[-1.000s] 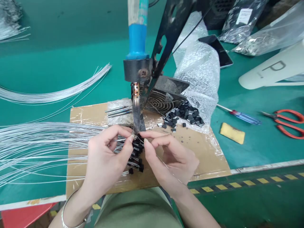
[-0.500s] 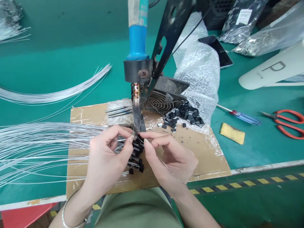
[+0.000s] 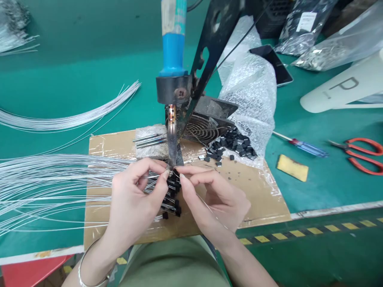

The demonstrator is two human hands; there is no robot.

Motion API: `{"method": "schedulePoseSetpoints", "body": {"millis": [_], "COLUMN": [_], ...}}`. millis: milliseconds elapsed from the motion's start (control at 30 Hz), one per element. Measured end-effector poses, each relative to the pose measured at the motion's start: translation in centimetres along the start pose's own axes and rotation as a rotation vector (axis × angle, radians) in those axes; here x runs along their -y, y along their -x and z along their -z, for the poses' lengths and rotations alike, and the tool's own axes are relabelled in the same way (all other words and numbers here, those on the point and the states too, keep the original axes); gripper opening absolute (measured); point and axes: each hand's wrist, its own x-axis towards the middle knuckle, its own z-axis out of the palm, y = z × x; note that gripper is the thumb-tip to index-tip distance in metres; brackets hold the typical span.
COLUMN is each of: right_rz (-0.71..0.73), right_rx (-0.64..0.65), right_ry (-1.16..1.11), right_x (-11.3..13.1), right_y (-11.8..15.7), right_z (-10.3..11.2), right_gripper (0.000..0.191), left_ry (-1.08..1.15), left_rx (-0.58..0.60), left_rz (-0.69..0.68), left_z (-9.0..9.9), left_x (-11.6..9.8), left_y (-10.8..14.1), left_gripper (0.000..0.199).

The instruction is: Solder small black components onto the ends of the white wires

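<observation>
A blue-handled soldering iron [image 3: 172,54] is clamped upright, its tip [image 3: 172,149] pointing down between my hands. My left hand [image 3: 134,199] is closed in a pinch right by the tip, on a thin white wire whose end is mostly covered by the fingers. Facing it, my right hand [image 3: 218,195] pinches a fine strand of solder wire [image 3: 211,209], which trails back across the palm toward the wrist. Below the fingertips lie several wire ends with black connectors [image 3: 174,197]. The bundle of white wires [image 3: 54,171] runs off to the left.
Cardboard [image 3: 257,195] covers the work spot. A fan [image 3: 203,126] and a pile of small black pieces [image 3: 236,143] sit behind my hands, beside bubble wrap [image 3: 251,87]. Rightward are a screwdriver [image 3: 311,147], a yellow sponge [image 3: 292,168] and red-handled scissors [image 3: 363,151].
Both hands keep almost the same place at the iron's tip. The solder strand by my right fingers has shifted slightly.
</observation>
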Motion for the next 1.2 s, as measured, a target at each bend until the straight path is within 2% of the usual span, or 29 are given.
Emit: {"method": "schedulePoseSetpoints", "body": {"millis": [233, 500, 600, 700, 767, 833, 967, 1067, 1133, 1200], "right_rz": [0.005, -0.040, -0.075, -0.120, -0.136, -0.111, -0.093, -0.158, -0.180, -0.189], "right_rx": [0.006, 0.022, 0.039, 0.034, -0.028, -0.143, -0.437, -0.561, -0.586, -0.579], "right_ry": [0.006, -0.008, -0.010, 0.018, 0.043, 0.062, 0.165, 0.218, 0.236, 0.241], "right_x": [0.0, -0.2, -0.2, -0.3, -0.6, -1.1, -2.8, -4.0, -4.5, -4.8], "right_y": [0.1, 0.4, 0.6, 0.5, 0.3, -0.1, -1.4, -2.4, -2.8, -3.0], "right_z": [0.1, 0.2, 0.2, 0.6, 1.3, 2.6, 5.9, 7.7, 8.3, 8.4], "right_gripper": [0.022, 0.019, 0.018, 0.017, 0.017, 0.017, 0.019, 0.025, 0.028, 0.030], "left_ry": [0.003, 0.106, 0.015, -0.108, -0.167, -0.225, -0.318, -0.466, -0.645, -0.715], "left_rx": [0.003, 0.049, 0.058, 0.062, 0.044, 0.004, -0.106, -0.205, -0.214, -0.230], "left_rz": [0.013, 0.033, 0.017, -0.057, -0.132, -0.196, -0.295, -0.294, -0.209, -0.122], "left_z": [0.1, 0.0, 0.2, 0.4, 0.6, 0.8, 2.1, 4.3, 6.2, 8.1], "left_x": [-0.1, 0.3, 1.0, 1.8, 2.3, 2.6, 2.7, 3.1, 4.3, 6.0], "left_y": [-0.1, -0.1, 0.1, 0.4, 0.9, 1.5, 2.3, 0.3, -2.8, -6.8], "left_gripper": [0.009, 0.012, 0.010, 0.011, 0.012, 0.010, 0.010, 0.008, 0.021, 0.030]}}
